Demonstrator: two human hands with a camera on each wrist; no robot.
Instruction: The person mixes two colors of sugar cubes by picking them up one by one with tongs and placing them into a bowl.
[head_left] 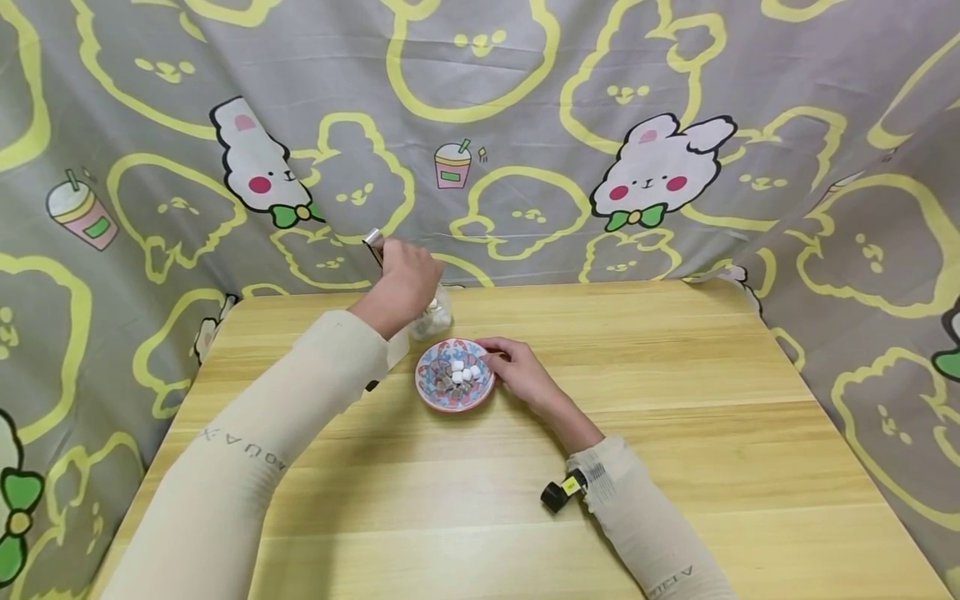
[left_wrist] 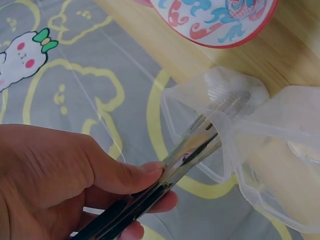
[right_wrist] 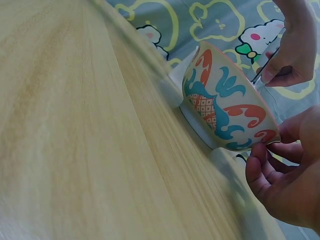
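My left hand (head_left: 405, 275) holds a pair of metal tongs (left_wrist: 155, 192) with dark handles, thumb on one side and fingers on the other. The tong tips reach into a clear plastic container (left_wrist: 195, 92) at the back of the table; what is between them is hard to make out. My right hand (head_left: 525, 377) pinches the rim of a patterned bowl (right_wrist: 227, 102), red and blue on white, from the right side. Inside the bowl are several small white cubes (head_left: 459, 367) and some greyish-brown pieces (head_left: 444, 384).
A second translucent container (left_wrist: 280, 112) stands beside the first, mostly behind my left forearm in the head view. The wooden table (head_left: 637, 375) ends at a grey patterned curtain (head_left: 525, 125) behind and at both sides. A small black camera (head_left: 558, 493) is strapped to my right wrist.
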